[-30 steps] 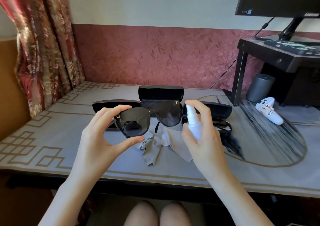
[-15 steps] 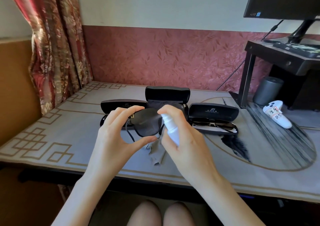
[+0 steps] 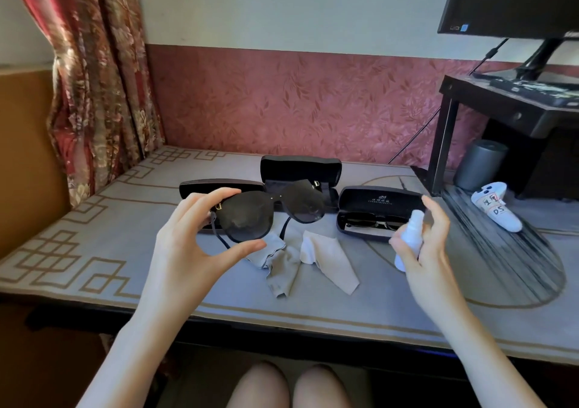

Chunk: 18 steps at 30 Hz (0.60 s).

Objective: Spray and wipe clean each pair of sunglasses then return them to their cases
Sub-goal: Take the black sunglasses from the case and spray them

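Observation:
My left hand (image 3: 185,245) pinches the left lens of large black sunglasses (image 3: 272,212) between thumb and fingers, holding them above the table. My right hand (image 3: 426,245) grips a small white spray bottle (image 3: 410,235), off to the right of the glasses, in front of the right case. Two grey cleaning cloths (image 3: 300,259) lie crumpled on the table below the glasses. Three black cases stand open behind: a left case (image 3: 200,187), a middle case (image 3: 300,169), and a right case (image 3: 376,207) with another pair of sunglasses (image 3: 366,221) inside.
The table (image 3: 94,251) has a grey patterned cover. A dark desk (image 3: 501,107) with a monitor stands at the right. Under it are a grey cylinder (image 3: 479,165) and a white labelled controller (image 3: 495,205). A floral curtain (image 3: 94,79) hangs at the left.
My right hand has carried the spray bottle away from the lenses to the right. The sunglasses have tilted so both lenses show, and the cloths are uncovered.

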Available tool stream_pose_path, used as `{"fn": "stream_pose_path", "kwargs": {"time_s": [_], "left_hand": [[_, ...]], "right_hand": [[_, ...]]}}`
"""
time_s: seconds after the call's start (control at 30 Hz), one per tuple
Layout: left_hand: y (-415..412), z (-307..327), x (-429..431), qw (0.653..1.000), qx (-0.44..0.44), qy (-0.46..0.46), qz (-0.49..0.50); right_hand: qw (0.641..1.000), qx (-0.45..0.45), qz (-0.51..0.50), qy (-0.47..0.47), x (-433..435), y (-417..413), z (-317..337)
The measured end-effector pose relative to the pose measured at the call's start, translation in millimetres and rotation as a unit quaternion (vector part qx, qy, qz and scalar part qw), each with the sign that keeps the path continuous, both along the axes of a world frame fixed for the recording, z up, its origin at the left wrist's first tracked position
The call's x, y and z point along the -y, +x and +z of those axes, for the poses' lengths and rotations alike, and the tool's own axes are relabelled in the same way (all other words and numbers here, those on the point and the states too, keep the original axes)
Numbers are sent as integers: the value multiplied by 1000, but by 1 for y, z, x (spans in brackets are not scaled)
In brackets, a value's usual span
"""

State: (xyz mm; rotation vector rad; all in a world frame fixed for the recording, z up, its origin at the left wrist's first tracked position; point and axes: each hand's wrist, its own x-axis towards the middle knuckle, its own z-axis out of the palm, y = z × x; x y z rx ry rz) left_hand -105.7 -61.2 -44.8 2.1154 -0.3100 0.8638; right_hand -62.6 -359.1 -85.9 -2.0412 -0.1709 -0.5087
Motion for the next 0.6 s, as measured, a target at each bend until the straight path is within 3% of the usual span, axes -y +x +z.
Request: {"fn": "stream_pose_path", "kwargs": {"time_s": [0.33,0.43,0.53,0.6], "left_hand": [[1,1,-5,1000,-4,-11,0],[0,1,-6,1000,-5,-15,-3],[0,1,-8,1000,-3,-14,-3],[0,1,-9,1000,-2,-20,-3]], "right_hand": [[999,-32,-27,13,9,1,-21],[997,59,-51,-8,5,-3,-16],[969,207,-59,-119,-8,-11,1],[968,191,27,-158,-24,-13,8]]}}
